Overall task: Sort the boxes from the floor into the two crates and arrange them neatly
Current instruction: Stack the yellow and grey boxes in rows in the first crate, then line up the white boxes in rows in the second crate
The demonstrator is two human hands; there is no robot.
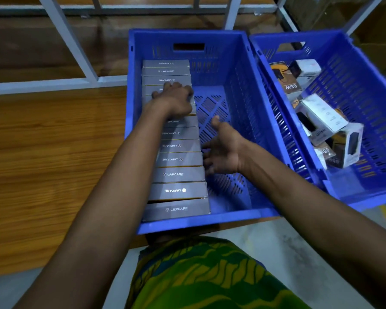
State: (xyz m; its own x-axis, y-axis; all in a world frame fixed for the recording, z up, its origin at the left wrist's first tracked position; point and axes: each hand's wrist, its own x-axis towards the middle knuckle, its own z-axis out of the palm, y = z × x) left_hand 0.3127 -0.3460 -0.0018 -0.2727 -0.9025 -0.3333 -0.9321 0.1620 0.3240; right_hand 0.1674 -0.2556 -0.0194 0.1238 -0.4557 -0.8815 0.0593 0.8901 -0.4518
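Your left hand (173, 98) curls its fingers over the slim grey cardboard boxes (178, 175) rowed against the left wall of the blue plastic crate (232, 63). Your right hand (223, 150), fingers spread, touches their ends. They're likely light and stiff, so grip the long edges.

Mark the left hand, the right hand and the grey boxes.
left hand (174, 98): head view, back of the hand.
right hand (224, 150): head view, open palm.
grey boxes (178, 175): head view, top of a near box.
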